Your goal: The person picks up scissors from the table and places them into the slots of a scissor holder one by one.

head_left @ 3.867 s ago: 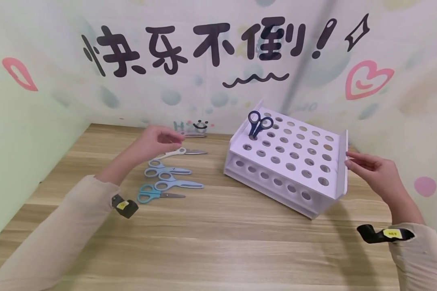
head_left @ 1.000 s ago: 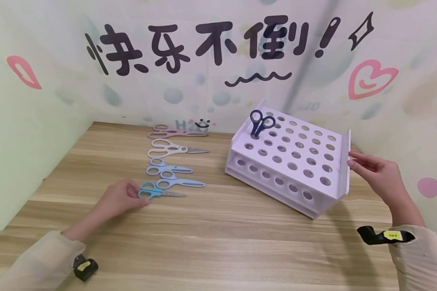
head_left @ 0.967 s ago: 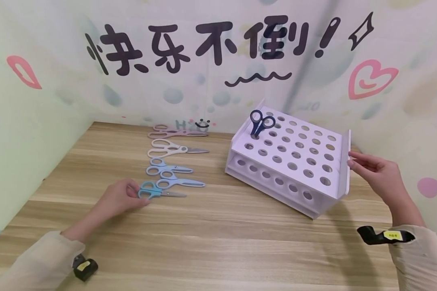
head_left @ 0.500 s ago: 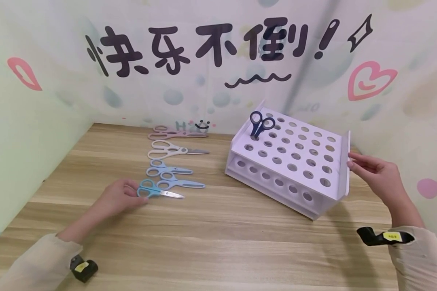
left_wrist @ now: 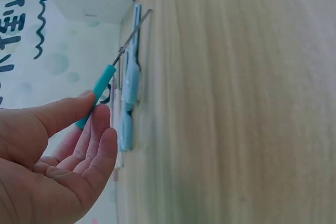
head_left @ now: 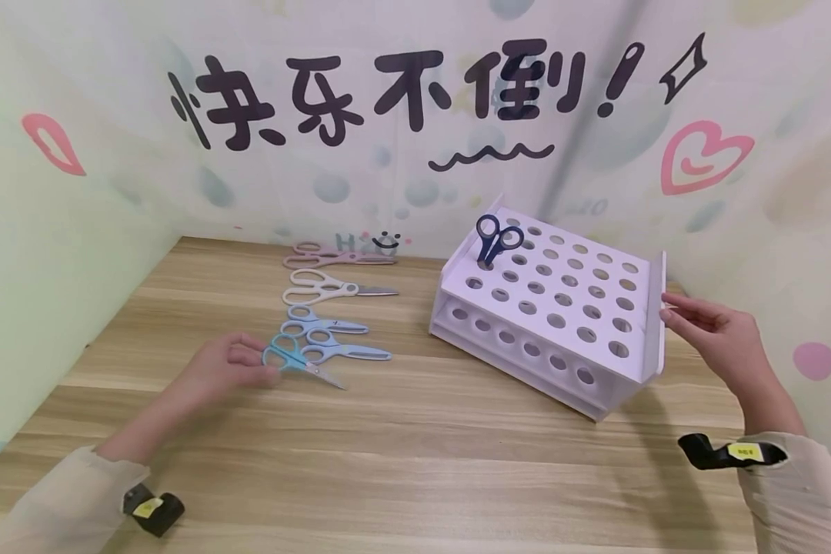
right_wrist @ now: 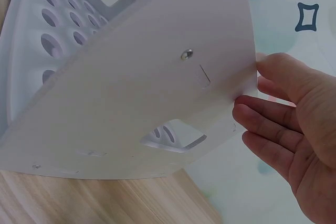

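Our left hand point(head_left: 231, 368) pinches the teal scissors point(head_left: 298, 363) by the handle near the desk's point(head_left: 415, 462) left edge, so the blades tilt up. Our right hand point(head_left: 709, 338), fingers straight, presses the white rack's point(head_left: 554, 308) side wall, probably to steady it.

Teal-handled scissors point(head_left: 292, 360) with grey blades sat at centre left of the head view; two pale blue scissors point(head_left: 335, 342) lay just above, then a cream pair point(head_left: 322, 291) and a pink pair point(head_left: 332, 255). The rack point(head_left: 561, 308) at centre right was white with round holes; navy-handled scissors point(head_left: 495, 237) stood in it. The table point(head_left: 415, 462) was light wood grain. The backdrop point(head_left: 388, 154) was pastel green-white with black characters and pink hearts. Sleeves point(head_left: 62, 508) were beige.
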Demonstrator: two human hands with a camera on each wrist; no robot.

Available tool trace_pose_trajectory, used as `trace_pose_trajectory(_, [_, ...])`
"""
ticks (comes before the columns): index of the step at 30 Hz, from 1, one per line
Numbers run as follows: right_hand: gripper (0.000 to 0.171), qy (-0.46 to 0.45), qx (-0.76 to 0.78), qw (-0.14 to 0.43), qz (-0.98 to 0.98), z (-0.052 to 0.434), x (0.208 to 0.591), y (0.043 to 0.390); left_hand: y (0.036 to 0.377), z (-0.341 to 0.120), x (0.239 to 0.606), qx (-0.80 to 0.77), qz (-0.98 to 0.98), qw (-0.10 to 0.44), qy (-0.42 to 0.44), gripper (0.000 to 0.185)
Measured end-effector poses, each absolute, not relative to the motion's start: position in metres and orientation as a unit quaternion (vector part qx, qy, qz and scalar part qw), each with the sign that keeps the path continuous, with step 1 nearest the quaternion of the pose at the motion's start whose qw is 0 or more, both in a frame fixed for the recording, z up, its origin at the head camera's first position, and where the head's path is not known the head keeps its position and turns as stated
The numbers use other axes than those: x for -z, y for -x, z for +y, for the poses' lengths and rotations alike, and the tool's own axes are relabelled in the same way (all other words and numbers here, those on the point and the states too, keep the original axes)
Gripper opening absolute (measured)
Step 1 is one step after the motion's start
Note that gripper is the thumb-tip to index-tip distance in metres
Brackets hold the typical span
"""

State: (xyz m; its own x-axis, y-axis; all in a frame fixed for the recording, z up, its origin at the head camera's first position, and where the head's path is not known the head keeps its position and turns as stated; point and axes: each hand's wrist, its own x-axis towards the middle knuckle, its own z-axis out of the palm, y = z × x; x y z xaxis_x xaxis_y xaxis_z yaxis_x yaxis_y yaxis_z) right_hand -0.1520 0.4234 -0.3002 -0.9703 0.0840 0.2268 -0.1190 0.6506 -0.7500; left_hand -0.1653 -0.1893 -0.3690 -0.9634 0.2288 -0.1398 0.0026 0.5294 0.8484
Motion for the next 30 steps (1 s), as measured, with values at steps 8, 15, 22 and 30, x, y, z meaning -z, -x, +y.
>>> trace_pose_trajectory(8, [0.036, -0.011, -0.417, 0.122, -0.9, 0.424, 0.302, 0.151, 0.166, -0.191, 0.364, -0.503, 0.855, 0.099, -0.078, 0.044])
trace_pose_trajectory(15, [0.036, -0.01, -0.421, 0.123, -0.898, 0.423, 0.302, 0.151, 0.164, -0.186, 0.357, -0.558, 0.819, 0.104, -0.082, 0.043])
trace_pose_trajectory(22, [0.036, -0.008, -0.42, 0.123, -0.899, 0.422, 0.301, 0.15, 0.165, -0.18, 0.351, -0.559, 0.819, 0.105, -0.077, 0.042])
trace_pose_trajectory(30, [0.036, -0.009, -0.419, 0.123, -0.899, 0.423, 0.301, 0.152, 0.168, -0.173, 0.344, -0.557, 0.819, 0.105, -0.092, 0.043])
